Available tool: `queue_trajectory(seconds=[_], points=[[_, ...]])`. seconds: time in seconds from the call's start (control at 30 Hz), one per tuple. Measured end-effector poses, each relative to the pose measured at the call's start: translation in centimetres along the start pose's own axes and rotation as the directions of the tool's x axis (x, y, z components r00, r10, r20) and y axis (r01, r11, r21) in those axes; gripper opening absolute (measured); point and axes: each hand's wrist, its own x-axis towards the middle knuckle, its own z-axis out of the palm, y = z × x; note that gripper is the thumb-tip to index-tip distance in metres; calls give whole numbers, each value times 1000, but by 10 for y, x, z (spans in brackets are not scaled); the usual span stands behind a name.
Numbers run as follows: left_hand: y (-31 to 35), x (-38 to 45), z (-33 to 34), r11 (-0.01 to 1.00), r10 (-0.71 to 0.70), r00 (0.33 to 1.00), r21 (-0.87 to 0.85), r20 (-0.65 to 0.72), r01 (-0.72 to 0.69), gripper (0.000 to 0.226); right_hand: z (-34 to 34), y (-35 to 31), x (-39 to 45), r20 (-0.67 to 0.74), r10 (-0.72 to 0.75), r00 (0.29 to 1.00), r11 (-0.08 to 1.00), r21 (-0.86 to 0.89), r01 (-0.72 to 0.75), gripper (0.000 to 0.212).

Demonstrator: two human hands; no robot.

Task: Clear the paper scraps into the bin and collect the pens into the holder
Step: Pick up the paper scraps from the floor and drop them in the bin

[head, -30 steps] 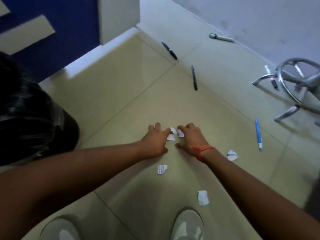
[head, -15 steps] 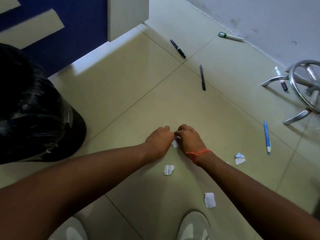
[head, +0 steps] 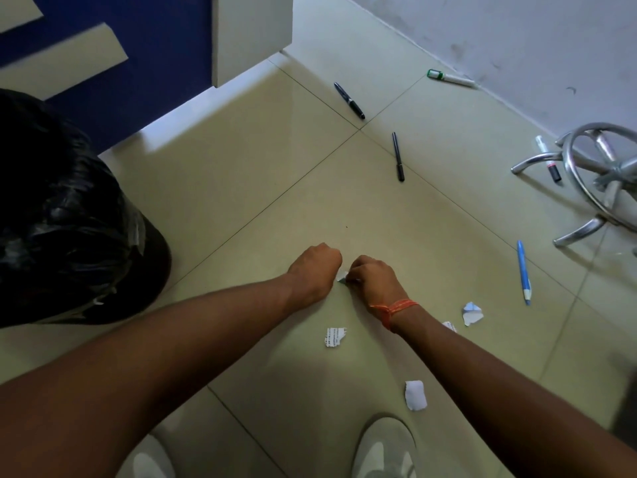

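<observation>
Both my hands are low over the tiled floor. My left hand (head: 315,270) is closed into a fist; whether paper is inside it is hidden. My right hand (head: 374,279) pinches a small white paper scrap (head: 342,276) that shows between the two hands. Loose scraps lie nearby: a printed scrap (head: 334,337), a plain scrap (head: 415,395), a crumpled scrap (head: 471,312) and a sliver (head: 450,326) beside my right forearm. A black-lined bin (head: 69,219) stands at the left. Pens on the floor: two black pens (head: 349,100) (head: 397,157), a blue pen (head: 524,272), a green-capped marker (head: 450,78), a white marker (head: 548,163).
A chrome chair base (head: 586,174) spreads over the floor at the right, with the white marker under one leg. A pale wall runs along the top right and a blue-and-cream wall (head: 155,63) at the top left. My white shoes (head: 382,450) are at the bottom edge.
My fingers, spread around two scraps a second ago, have closed. Both hands now form fists close together, and only one scrap edge shows between them.
</observation>
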Motion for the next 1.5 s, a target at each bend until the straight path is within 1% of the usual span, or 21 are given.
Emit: queue_trajectory(seconds=[0.1,0.2,0.3,0.37,0.47,0.53,0.6,0.7,0.77,0.83,0.93,1.03,1.1,1.17,1.23,1.27,1.3,1.37,1.4,1.43,1.5], points=[[-8,1,-6,994,-61,998,-94,0,60,23,-2,1,4,28,33,999,999,-9,-33,18],[-15,2,-24,969,-101,994,-229,-43,89,18,-4,4,4,-13,101,995,993,55,-100,12],[-20,-2,-65,929,-140,981,-360,-138,82,17,-22,-4,8,-82,244,966,917,345,-203,16],[-25,-9,-98,901,-173,956,-430,-236,57,16,-41,-22,21,-124,277,953,848,497,-182,15],[-37,-24,-149,875,-236,892,-484,-385,22,14,-79,-64,53,-184,247,951,767,637,-76,2],[-51,-44,-185,864,-287,828,-503,-482,7,14,-102,-101,76,-212,184,960,713,701,18,4],[-68,-70,-223,850,-345,741,-526,-576,-13,14,-121,-141,98,-248,118,962,655,747,112,9],[-98,-120,-273,855,-432,627,-515,-648,57,15,-140,-205,120,-305,3,952,572,782,248,15],[-121,-161,-297,849,-478,604,-510,-637,135,17,-146,-248,127,-350,-92,932,537,771,342,14],[-142,-198,-310,841,-523,631,-464,-573,276,18,-148,-285,129,-384,-195,902,539,727,426,8],[-174,-238,-306,756,-648,641,-454,-412,472,14,-143,-332,122,-355,-408,841,631,556,541,4],[-197,-250,-281,670,-728,625,-487,-282,560,13,-130,-365,113,-172,-594,786,718,328,614,7],[-205,-250,-264,629,-753,626,-502,-205,593,17,-121,-376,109,-18,-654,756,742,175,647,16],[-209,-245,-259,629,-749,649,-457,-136,629,21,-118,-378,109,35,-678,734,733,108,672,25],[-208,-237,-265,640,-751,651,-365,-109,676,26,-122,-372,107,-24,-670,742,727,177,663,24],[-206,-233,-270,638,-762,634,-316,-131,702,29,-126,-366,106,-82,-651,755,722,241,648,21],[-201,-226,-275,647,-763,618,-251,-190,721,34,-131,-357,106,-147,-613,776,714,317,624,18],[-183,-207,-285,684,-679,599,-72,-424,726,38,-141,-328,105,-259,-487,834,680,487,548,13],[-168,-190,-288,732,-581,609,-20,-540,681,35,-144,-302,105,-285,-395,873,679,550,486,12],[-151,-172,-289,802,-471,633,2,-614,598,28,-146,-272,104,-291,-307,906,696,580,422,12],[-117,-143,-285,916,-295,685,6,-666,400,23,-139,-218,96,-241,-192,951,759,578,300,13]])
